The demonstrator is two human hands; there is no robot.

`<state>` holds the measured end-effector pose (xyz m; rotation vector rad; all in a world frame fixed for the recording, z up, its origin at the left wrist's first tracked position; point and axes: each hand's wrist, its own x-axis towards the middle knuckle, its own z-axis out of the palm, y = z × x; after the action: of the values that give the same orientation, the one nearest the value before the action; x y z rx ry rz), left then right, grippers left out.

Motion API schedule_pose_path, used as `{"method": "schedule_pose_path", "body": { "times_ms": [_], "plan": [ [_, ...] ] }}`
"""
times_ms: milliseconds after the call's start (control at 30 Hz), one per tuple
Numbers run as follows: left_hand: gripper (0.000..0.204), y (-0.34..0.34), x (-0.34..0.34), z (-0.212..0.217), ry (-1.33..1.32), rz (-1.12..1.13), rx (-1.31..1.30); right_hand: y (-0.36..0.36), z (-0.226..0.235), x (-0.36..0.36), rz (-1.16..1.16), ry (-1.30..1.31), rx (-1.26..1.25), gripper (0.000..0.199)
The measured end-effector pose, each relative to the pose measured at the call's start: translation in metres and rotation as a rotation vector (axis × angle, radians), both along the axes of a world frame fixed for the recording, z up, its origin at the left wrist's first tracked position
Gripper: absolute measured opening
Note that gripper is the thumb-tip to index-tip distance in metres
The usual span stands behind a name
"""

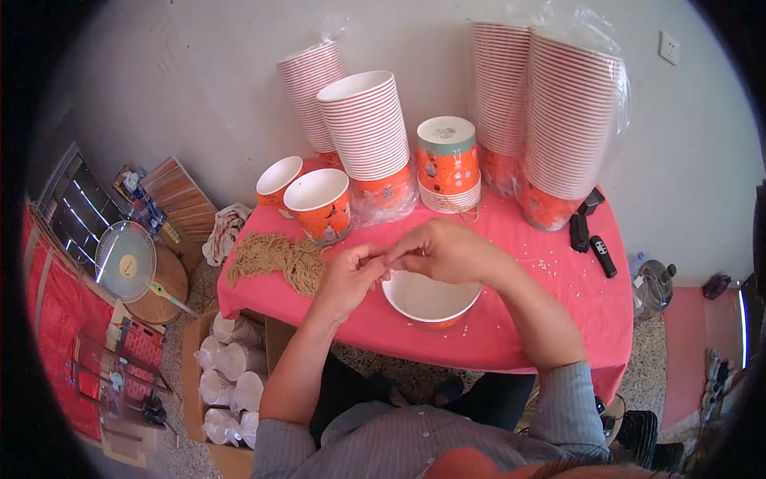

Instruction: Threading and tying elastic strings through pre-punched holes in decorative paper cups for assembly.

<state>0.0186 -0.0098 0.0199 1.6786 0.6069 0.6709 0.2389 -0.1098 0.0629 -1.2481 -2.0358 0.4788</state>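
My left hand (351,275) and my right hand (441,249) meet just above the left rim of a paper bucket (431,297), white inside with an orange outside. Fingertips of both hands are pinched together and touching. Whatever lies between them is too small or hidden to make out. Left of my left hand, a heap of tan string (275,263) is spread on the pink tablecloth. Two open orange buckets, a larger one (319,203) and a smaller-looking one (279,180), stand behind the string.
Tall bucket stacks (369,128), some in plastic wrap (570,120), line the wall side of the pink table (558,311). An upside-down stack (448,164) stands between them. Small white bits and a black remote (603,257) lie at right. A carton of wrapped cups (231,375) sits lower left.
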Motion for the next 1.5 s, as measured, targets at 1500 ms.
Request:
{"method": "schedule_pose_path", "body": {
  "times_ms": [1500],
  "plan": [
    [0.017, -0.002, -0.015, -0.002, -0.109, -0.11, -0.155, 0.013, -0.011, -0.009, 0.048, 0.31, -0.039, 0.014]
  ]
}}
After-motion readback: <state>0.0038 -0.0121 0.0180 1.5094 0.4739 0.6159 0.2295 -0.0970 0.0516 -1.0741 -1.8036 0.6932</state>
